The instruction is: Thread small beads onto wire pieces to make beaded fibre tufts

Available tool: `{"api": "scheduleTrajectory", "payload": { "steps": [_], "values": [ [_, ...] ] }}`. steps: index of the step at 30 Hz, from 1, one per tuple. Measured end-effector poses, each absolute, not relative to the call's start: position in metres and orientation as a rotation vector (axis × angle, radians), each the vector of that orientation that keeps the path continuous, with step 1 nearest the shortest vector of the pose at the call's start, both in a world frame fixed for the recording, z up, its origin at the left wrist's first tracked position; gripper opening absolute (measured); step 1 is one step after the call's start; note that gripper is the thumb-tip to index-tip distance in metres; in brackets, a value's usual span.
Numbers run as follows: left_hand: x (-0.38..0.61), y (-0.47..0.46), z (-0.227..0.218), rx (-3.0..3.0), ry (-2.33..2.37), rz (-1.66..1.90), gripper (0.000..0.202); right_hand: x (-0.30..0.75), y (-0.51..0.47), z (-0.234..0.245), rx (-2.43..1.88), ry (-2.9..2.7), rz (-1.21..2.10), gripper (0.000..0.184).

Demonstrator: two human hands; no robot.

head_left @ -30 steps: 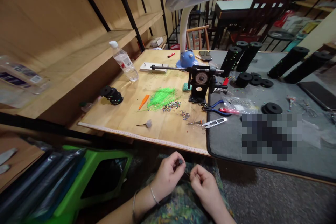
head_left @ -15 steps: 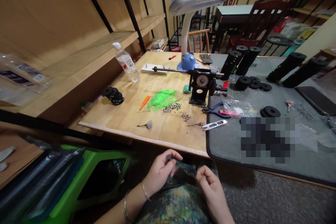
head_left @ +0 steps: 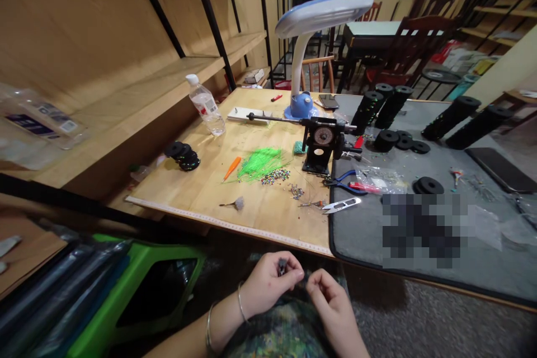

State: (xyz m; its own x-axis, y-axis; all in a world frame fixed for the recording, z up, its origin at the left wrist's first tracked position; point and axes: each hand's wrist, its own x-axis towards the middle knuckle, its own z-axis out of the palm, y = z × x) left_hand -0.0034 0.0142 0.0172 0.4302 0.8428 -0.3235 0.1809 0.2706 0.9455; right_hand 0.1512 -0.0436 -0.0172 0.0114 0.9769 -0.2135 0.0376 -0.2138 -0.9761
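My left hand [head_left: 274, 279] is curled, its thumb and fingertips pressed together, with a small dark grey piece [head_left: 282, 264] inside the fingers; its kind is too small to make out. Close by on the right, my right hand [head_left: 329, 293] is closed in a pinch. Whatever it may hold is hidden. Both hands are over my lap, below the table's front edge. On the wood beyond them are a tuft of grey fibres [head_left: 238, 203], loose coloured beads [head_left: 276, 177], bright green strands [head_left: 260, 163] and an orange-handled tool [head_left: 232, 168]. Thread snips [head_left: 342, 205] lie at the grey mat's edge.
A black hand-cranked winder [head_left: 322, 145] with a dial stands mid-table, its shaft pointing left. Behind it is a blue-and-white lamp [head_left: 301, 105]. A water bottle [head_left: 207, 106], blue pliers [head_left: 346, 180] and black foam rolls [head_left: 451, 116] stand or lie around. A green stool [head_left: 138, 251] is at left.
My hands have come closer together, the right moving left toward the left fingertips. My left fingers have closed more around the dark piece. The view has shifted slightly.
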Motion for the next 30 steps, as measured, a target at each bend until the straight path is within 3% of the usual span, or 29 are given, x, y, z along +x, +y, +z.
{"api": "scheduleTrajectory", "payload": {
  "steps": [4,7,13,20,23,30],
  "values": [
    [-0.004,0.015,0.026,1.444,1.097,0.611,0.018,0.154,-0.039,-0.010,-1.367,-1.231,1.312,0.019],
    [-0.005,0.016,0.034,1.628,1.122,0.613,0.017,0.154,-0.034,-0.004,-1.282,-1.194,1.341,0.036],
    [-0.003,0.019,0.041,1.803,1.151,0.588,0.016,0.149,-0.029,-0.010,-1.246,-1.159,1.456,0.027],
    [-0.001,0.027,0.041,1.769,1.152,0.620,0.021,0.156,-0.024,-0.027,-1.283,-1.249,1.320,0.037],
    [-0.002,0.038,0.044,1.706,1.167,0.674,0.034,0.160,-0.021,-0.030,-1.257,-1.102,1.354,0.043],
    [-0.009,0.072,0.043,1.623,1.153,0.780,0.038,0.161,-0.017,-0.045,-1.132,-0.646,1.502,0.051]
  ]
}}
